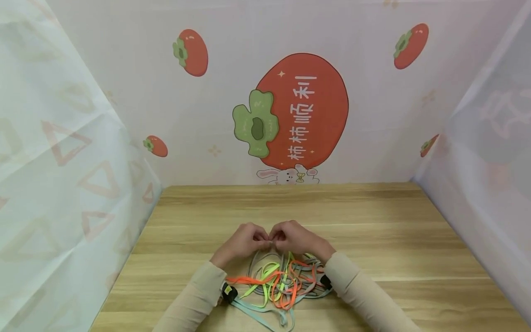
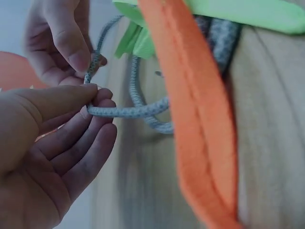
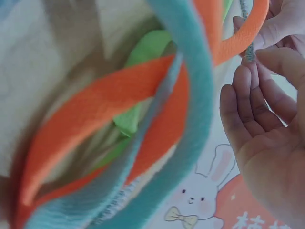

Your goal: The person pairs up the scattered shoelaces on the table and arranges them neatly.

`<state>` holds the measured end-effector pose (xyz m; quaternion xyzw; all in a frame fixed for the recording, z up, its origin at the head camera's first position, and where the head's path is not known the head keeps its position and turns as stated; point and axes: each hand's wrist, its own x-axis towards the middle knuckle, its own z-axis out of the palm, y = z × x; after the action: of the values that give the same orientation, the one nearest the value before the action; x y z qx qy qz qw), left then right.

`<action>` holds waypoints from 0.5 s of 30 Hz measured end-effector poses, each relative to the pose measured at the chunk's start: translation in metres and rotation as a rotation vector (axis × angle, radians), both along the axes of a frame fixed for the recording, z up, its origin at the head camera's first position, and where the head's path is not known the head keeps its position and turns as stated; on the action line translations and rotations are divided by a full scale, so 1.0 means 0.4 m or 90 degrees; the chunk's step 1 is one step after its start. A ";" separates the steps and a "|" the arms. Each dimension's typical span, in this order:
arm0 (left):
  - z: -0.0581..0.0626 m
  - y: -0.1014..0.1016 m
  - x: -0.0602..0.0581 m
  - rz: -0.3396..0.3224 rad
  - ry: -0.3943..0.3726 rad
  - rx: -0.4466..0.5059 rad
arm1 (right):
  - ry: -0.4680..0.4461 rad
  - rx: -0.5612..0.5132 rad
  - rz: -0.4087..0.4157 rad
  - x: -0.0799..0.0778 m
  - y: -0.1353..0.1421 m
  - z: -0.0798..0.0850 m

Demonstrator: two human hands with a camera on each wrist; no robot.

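Both hands meet above the near half of the table, fingertips almost together. A thin grey speckled cord (image 2: 131,112) runs between them. My left hand (image 1: 245,240) pinches it between thumb and fingers, right where it bends sharply. Close by, my right hand (image 1: 295,237) pinches the same cord, with its other fingers loosely curved. From the fingertips the cord hangs in a loop toward a tangle of laces below. That tangle mixes an orange flat lace (image 1: 286,297), a yellow-green lace (image 1: 265,272), a pale blue lace (image 1: 257,314) and more grey cords.
The laces lie on a wood-grain table (image 1: 373,221), between the two forearms. Orange and pale blue strands pass close to the wrist cameras. Behind the table stands a white backdrop (image 1: 224,92) printed with persimmons, and white sheets (image 1: 54,161) hang at both sides.
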<state>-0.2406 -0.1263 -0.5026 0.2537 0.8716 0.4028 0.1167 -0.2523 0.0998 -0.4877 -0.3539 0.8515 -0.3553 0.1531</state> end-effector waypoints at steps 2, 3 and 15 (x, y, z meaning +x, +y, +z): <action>0.006 -0.004 0.000 0.005 -0.018 0.016 | -0.042 -0.022 -0.020 -0.001 0.002 -0.003; 0.009 -0.006 -0.001 0.005 -0.026 0.024 | -0.057 -0.035 -0.030 -0.002 0.003 -0.005; 0.006 -0.016 -0.018 -0.012 -0.200 0.185 | -0.320 -0.176 -0.114 -0.012 0.027 0.005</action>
<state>-0.2479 -0.1327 -0.5001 0.2105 0.7731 0.5576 0.2170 -0.2572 0.1107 -0.4855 -0.1959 0.7582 -0.5565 0.2777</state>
